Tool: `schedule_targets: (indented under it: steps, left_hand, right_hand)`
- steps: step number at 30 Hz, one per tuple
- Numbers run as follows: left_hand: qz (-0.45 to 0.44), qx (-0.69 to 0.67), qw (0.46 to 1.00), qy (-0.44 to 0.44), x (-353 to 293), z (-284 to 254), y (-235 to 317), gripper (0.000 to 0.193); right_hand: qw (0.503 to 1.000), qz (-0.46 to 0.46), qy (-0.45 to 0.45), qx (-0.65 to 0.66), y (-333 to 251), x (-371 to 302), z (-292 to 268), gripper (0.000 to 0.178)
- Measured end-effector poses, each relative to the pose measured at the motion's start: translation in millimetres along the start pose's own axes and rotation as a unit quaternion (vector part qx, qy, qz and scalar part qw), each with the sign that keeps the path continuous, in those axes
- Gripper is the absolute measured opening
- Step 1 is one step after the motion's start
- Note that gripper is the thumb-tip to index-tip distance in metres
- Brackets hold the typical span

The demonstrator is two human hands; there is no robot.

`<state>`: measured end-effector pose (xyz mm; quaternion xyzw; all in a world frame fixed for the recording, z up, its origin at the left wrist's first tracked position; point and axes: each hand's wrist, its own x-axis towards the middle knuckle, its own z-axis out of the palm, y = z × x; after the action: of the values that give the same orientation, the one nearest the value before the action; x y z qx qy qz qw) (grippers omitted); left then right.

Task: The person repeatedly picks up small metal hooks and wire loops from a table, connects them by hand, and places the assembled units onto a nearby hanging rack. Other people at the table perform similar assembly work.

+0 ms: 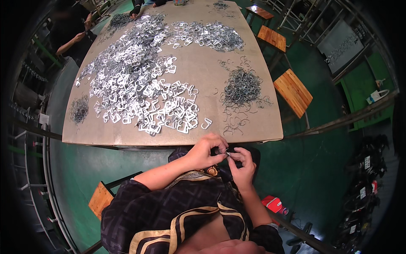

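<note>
Just off the near edge of the table, both hands meet over my lap. My left hand (pixel 206 151) is closed, thumb and fingers pinching a small shiny metal piece (pixel 227 153). From the other side, the fingertips of my right hand (pixel 242 166) pinch the same piece. Its exact shape is mostly hidden by the fingers. Beyond my hands, a single flat silver metal hook (pixel 206 123) lies apart from a large heap of similar hooks (pixel 144 95). To the right of the heap is a pile of thin, curved wire clips (pixel 242 87).
The brown-topped table (pixel 207 80) carries smaller wire piles at its left edge and far end. Another person (pixel 69 31) works at the far left, and a gloved hand reaches in at the far edge. Wooden stools (pixel 294 93) line the right side. A red object (pixel 272 204) is low on the right.
</note>
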<state>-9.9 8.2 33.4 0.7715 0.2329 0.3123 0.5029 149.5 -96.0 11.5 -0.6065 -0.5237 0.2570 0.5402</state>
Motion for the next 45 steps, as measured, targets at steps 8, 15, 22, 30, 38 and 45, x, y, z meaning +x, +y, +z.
schedule_targets:
  steps: [8,15,22,30,38,45]
  left_hand:
    - [0.009,-0.061,0.998,0.001,-15,4,4,0.016]
    - [-0.002,0.009,0.999,-0.031,-27,6,8,0.018]
    - [0.032,0.019,0.999,0.001,-30,7,3,0.018]
    - [0.007,0.005,1.0,0.002,-26,2,1,0.016]
    - [-0.036,0.004,0.998,0.058,-23,-2,-4,0.015]
    - [-0.032,0.049,0.993,0.101,-19,8,-8,0.015]
  right_hand:
    - [0.998,-0.066,0.004,0.024,20,10,-4,0.027]
    - [0.909,-0.208,-0.146,-0.33,37,76,38,0.031]
    - [0.792,-0.39,-0.255,-0.394,49,122,68,0.026]
    - [0.835,-0.349,-0.196,-0.378,66,128,85,0.018]
    - [0.988,0.012,-0.141,0.057,25,106,38,0.019]
    - [0.99,-0.028,-0.136,0.018,-15,66,1,0.021]
